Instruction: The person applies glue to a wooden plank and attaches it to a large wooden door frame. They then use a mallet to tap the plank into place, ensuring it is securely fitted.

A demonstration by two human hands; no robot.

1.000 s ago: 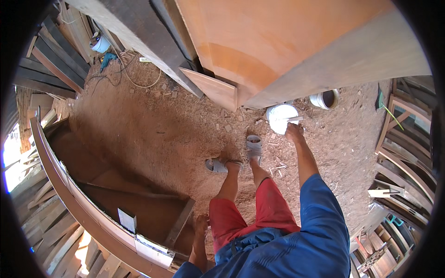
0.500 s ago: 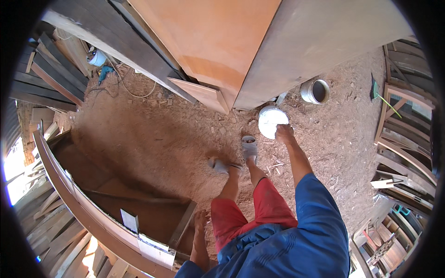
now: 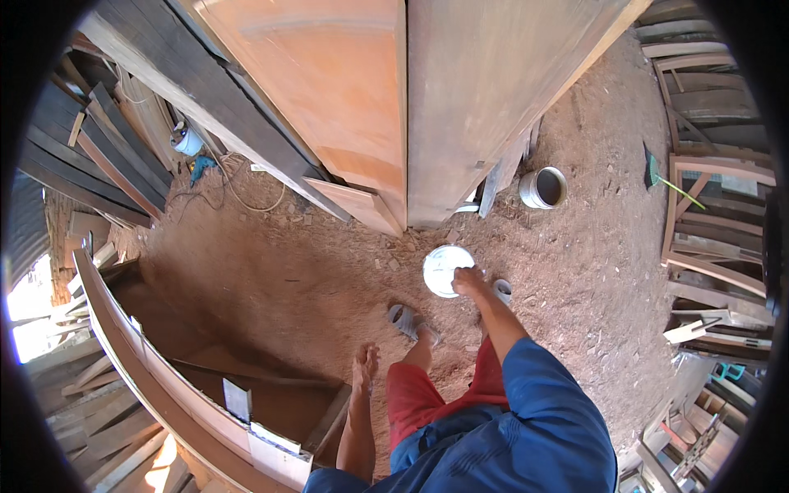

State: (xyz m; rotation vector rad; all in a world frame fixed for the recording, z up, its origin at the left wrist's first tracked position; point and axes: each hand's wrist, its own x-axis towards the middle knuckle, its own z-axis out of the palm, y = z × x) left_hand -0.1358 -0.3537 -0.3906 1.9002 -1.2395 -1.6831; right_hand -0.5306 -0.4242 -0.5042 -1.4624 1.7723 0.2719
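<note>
My right hand [image 3: 470, 282] is closed at the near right rim of a round white bucket [image 3: 442, 269], held out in front of my legs. Its top looks white and bright; whether that is a lid or the contents cannot be made out. My left hand [image 3: 366, 364] hangs free, fingers loosely bent and apart, just right of a long wooden panel frame [image 3: 329, 417]. Nothing shows in it.
Ahead stand large orange-brown and grey wooden panels [image 3: 329, 90]. A second bucket [image 3: 542, 188] with dark contents sits right of them. A blue power tool [image 3: 201, 167] and hose lie far left. Stacked wood lines both sides; a green rake [image 3: 652, 171] is at right.
I have stepped forward and the view has turned to the right. The white bucket has moved left across the view with my right hand. My left hand has come forward from beside the frame.
</note>
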